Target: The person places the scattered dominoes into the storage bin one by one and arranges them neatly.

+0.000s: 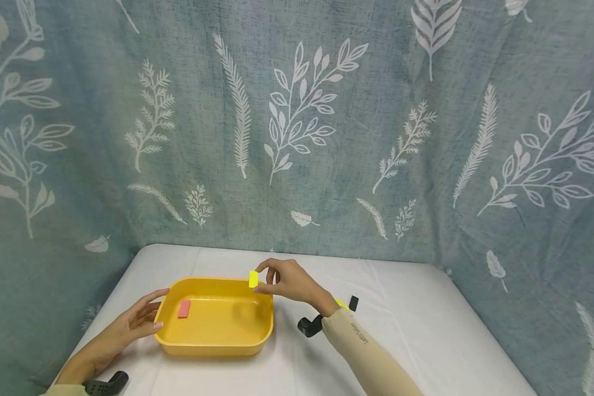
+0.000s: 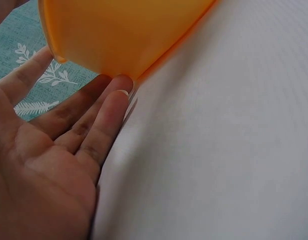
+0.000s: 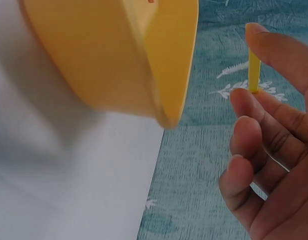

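A yellow plastic tub (image 1: pixel 218 350) stands on the table, and a small pink block (image 1: pixel 184 308) lies inside it on the left. My right hand (image 1: pixel 292 280) pinches a small flat yellow block (image 1: pixel 253 279) between thumb and fingertips, over the tub's far right corner. The right wrist view shows this yellow block (image 3: pixel 254 72) edge-on, thumb at its top end, the other fingers loosely bent. My left hand (image 1: pixel 131 324) is at the tub's left side. Its nearly straight fingers (image 2: pixel 111 115) touch the tub's outer wall (image 2: pixel 113 45) in the left wrist view.
Right of the tub, a small black block (image 1: pixel 353 303) lies on the white table (image 1: pixel 406 330). Something bright yellow (image 1: pixel 342 304) shows partly behind the right wrist. A teal curtain (image 1: pixel 257 137) with white leaf prints hangs behind and beside the table. Black wrist cameras (image 1: pixel 309 326) stick out from both wrists.
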A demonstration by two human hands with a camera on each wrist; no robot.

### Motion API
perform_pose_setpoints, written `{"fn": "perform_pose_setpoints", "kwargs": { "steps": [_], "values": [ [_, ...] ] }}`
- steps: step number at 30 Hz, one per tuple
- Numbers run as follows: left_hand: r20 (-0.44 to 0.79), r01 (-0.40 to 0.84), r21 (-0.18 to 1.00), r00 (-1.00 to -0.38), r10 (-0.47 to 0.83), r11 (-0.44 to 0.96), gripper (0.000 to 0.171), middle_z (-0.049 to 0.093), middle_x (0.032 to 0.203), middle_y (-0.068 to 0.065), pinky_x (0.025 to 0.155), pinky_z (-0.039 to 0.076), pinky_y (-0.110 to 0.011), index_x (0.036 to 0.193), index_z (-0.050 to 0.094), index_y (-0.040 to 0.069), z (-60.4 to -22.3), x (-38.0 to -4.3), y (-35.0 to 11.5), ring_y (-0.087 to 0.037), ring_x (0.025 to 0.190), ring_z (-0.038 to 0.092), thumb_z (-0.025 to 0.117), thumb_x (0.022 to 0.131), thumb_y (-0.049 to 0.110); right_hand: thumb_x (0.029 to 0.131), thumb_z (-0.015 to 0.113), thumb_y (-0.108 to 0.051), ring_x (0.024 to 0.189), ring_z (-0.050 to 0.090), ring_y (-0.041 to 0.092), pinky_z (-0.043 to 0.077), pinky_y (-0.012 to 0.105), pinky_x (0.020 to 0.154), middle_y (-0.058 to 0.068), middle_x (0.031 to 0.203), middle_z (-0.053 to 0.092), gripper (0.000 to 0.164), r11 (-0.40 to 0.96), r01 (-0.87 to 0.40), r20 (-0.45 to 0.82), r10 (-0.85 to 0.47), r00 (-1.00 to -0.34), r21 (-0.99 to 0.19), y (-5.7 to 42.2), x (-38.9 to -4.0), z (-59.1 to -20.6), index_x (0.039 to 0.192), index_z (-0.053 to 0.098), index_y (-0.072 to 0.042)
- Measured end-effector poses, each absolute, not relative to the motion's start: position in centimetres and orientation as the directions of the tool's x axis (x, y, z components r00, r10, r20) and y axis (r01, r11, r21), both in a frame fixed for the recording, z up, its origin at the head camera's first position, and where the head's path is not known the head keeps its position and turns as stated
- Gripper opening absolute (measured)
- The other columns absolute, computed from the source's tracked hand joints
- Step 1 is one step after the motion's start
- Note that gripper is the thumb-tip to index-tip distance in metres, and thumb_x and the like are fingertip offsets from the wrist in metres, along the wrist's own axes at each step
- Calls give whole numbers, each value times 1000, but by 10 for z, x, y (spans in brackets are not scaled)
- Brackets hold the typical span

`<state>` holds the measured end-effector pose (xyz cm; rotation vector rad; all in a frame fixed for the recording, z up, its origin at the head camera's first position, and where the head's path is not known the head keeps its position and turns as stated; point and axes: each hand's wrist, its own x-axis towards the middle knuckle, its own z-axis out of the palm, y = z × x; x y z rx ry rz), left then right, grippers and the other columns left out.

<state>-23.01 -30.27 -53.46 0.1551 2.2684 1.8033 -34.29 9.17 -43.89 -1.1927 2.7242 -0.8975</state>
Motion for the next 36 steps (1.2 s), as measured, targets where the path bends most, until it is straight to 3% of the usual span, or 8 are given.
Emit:
{"fn": "perform_pose_setpoints", "kwargs": {
  "steps": [36],
  "values": [
    [-102,-44,971,-965,240,236,79,29,161,-29,112,36,-65,164,19,21,-537,-231,-305,-49,146,31,66,101,27,89,79,-50,68,56,3,47,18,62,-15,78,64,50,555,-703,88,-754,-651,-445,23,-344,-438,126,69,-18]
  ]
}}
